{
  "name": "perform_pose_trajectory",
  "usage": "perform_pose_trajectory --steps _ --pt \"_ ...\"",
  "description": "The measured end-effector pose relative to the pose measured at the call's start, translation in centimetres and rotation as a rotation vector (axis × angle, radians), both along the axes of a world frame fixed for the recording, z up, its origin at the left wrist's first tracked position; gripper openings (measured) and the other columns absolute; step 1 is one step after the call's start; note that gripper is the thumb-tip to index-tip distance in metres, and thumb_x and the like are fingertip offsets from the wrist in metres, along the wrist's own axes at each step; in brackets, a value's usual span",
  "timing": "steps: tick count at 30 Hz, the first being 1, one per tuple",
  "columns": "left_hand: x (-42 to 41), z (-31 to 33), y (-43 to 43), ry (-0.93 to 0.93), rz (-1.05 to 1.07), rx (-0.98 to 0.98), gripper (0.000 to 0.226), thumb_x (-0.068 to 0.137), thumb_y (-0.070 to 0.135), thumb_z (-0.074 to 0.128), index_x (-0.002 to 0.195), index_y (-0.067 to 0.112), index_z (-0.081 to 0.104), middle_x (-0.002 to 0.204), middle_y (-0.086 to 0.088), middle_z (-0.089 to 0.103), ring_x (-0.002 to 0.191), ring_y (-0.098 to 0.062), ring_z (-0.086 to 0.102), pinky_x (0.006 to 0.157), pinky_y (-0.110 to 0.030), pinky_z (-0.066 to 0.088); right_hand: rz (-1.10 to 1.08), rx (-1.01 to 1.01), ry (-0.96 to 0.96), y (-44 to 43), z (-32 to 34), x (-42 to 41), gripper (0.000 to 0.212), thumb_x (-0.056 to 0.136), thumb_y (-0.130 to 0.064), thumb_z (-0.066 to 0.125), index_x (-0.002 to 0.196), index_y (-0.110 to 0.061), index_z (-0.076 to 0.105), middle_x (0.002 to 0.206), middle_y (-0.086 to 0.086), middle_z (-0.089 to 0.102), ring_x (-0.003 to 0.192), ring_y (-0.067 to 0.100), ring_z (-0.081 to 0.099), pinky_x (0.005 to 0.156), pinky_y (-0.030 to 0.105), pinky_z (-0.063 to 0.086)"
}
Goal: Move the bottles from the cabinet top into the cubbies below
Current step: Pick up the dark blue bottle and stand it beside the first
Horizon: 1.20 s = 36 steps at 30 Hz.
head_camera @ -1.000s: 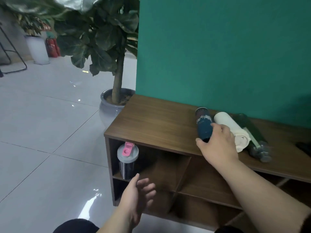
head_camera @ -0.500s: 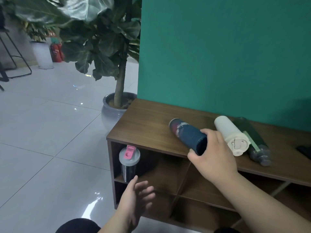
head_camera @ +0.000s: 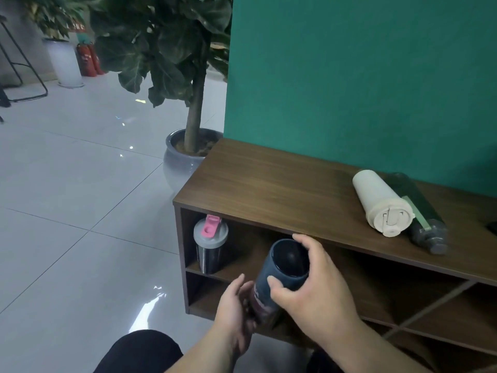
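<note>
A dark blue bottle (head_camera: 282, 267) hangs in front of the cubbies, below the cabinet top's front edge, its round base turned toward me. My right hand (head_camera: 314, 289) grips its upper end. My left hand (head_camera: 236, 310) cups its lower end from the left. On the wooden cabinet top (head_camera: 269, 189) a cream bottle (head_camera: 379, 200) lies on its side, with a dark green bottle (head_camera: 422, 214) lying against its right side. A grey-lidded shaker with a pink flip cap (head_camera: 211, 243) stands upright in the top-left cubby.
A teal wall (head_camera: 349, 76) backs the cabinet. A potted tree in a grey pot (head_camera: 183, 157) stands just left of it on the glossy tiled floor. A dark object (head_camera: 492, 227) lies at the cabinet top's right edge. Diagonal dividers split the cubbies further right.
My right hand lifted the dark blue bottle off the cabinet top and brought it down in front of the cubbies. My left hand rose and closed around its lower end.
</note>
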<state>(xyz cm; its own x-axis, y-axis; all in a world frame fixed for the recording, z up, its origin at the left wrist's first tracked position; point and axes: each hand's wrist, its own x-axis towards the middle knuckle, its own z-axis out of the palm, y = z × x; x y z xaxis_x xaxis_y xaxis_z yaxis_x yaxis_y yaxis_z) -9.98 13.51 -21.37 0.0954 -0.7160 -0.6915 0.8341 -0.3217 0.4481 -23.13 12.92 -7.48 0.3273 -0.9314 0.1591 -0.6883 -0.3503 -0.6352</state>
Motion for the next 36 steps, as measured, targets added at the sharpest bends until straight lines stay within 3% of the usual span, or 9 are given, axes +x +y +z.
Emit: perform_pose_trajectory --steps 2,6,10,12,15,20,29,36 --pt "-0.7 -0.9 -0.7 -0.029 -0.021 0.004 0.054 0.098 0.042 0.047 0.125 0.000 0.068 0.098 -0.017 0.078 0.067 -0.030 0.075 0.054 -0.030 0.058 -0.054 0.095 -0.053 -1.0 -2.6 0.6 0.088 0.053 -0.059 0.077 0.133 -0.044 0.044 0.126 -0.023 0.058 0.117 0.001 0.056 0.101 0.029 0.049" --pt "-1.5 -2.0 -3.0 -0.010 -0.014 -0.008 0.047 0.104 0.033 0.038 0.105 0.001 0.072 0.072 -0.016 0.080 0.052 -0.024 0.075 0.043 -0.027 0.056 -0.112 0.316 -0.038 -3.8 -7.6 1.7 0.067 0.054 -0.054 0.084 0.111 -0.045 0.050 0.107 -0.019 0.068 0.104 0.004 0.066 0.084 0.025 0.054" --pt "-1.3 -4.5 -5.2 -0.013 0.068 0.093 0.047 0.102 0.044 0.041 0.102 0.008 0.071 0.064 -0.010 0.078 0.051 -0.023 0.072 0.052 -0.027 0.052 -0.169 0.347 -0.039 -6.8 -11.1 2.4 0.063 0.051 -0.056 0.078 0.106 -0.038 0.054 0.105 -0.017 0.071 0.098 0.008 0.069 0.083 0.034 0.058" --pt "-1.4 -5.1 -6.1 -0.003 0.084 0.137 0.049 0.101 0.049 0.040 0.098 0.009 0.069 0.062 -0.010 0.077 0.063 -0.024 0.069 0.062 -0.029 0.053 -0.193 0.360 -0.042 -7.9 -12.1 2.7 0.063 0.048 -0.059 0.073 0.102 -0.031 0.056 0.102 -0.012 0.072 0.094 0.012 0.071 0.081 0.038 0.058" --pt "-1.7 -5.9 -7.5 0.001 0.107 0.152 0.055 0.101 0.052 0.040 0.103 0.007 0.070 0.082 -0.014 0.077 0.076 -0.026 0.066 0.091 -0.039 0.051 -0.221 0.346 -0.030 -9.3 -13.4 3.0 0.066 0.049 -0.062 0.068 0.102 -0.026 0.057 0.103 -0.005 0.074 0.095 0.018 0.071 0.080 0.039 0.058" --pt "-1.4 -7.1 -9.0 0.000 0.189 0.205 0.065 0.096 0.060 0.043 0.110 0.003 0.072 0.111 -0.023 0.077 0.107 -0.037 0.071 0.107 -0.050 0.050 -0.250 0.314 -0.016 -10.8 -14.7 3.5 0.079 0.051 -0.064 0.067 0.118 -0.022 0.056 0.116 0.002 0.072 0.107 0.024 0.069 0.086 0.038 0.057" --pt "-0.5 -9.0 -10.2 0.127 0.323 0.145 0.077 0.091 0.066 0.046 0.125 -0.001 0.066 0.123 -0.027 0.071 0.116 -0.040 0.067 0.112 -0.052 0.044 -0.215 0.371 -0.045 -12.0 -15.4 4.9 0.080 0.060 -0.052 0.077 0.130 -0.022 0.053 0.128 0.001 0.069 0.120 0.023 0.064 0.097 0.032 0.051" --pt "-0.3 -9.1 -10.6 0.298 0.361 0.033 0.083 0.088 0.067 0.054 0.135 -0.002 0.057 0.135 -0.027 0.064 0.126 -0.040 0.060 0.117 -0.049 0.038 -0.243 0.399 -0.104 -13.2 -16.0 4.8 0.084 0.051 -0.064 0.065 0.123 -0.022 0.054 0.124 0.001 0.070 0.118 0.024 0.065 0.097 0.041 0.053"
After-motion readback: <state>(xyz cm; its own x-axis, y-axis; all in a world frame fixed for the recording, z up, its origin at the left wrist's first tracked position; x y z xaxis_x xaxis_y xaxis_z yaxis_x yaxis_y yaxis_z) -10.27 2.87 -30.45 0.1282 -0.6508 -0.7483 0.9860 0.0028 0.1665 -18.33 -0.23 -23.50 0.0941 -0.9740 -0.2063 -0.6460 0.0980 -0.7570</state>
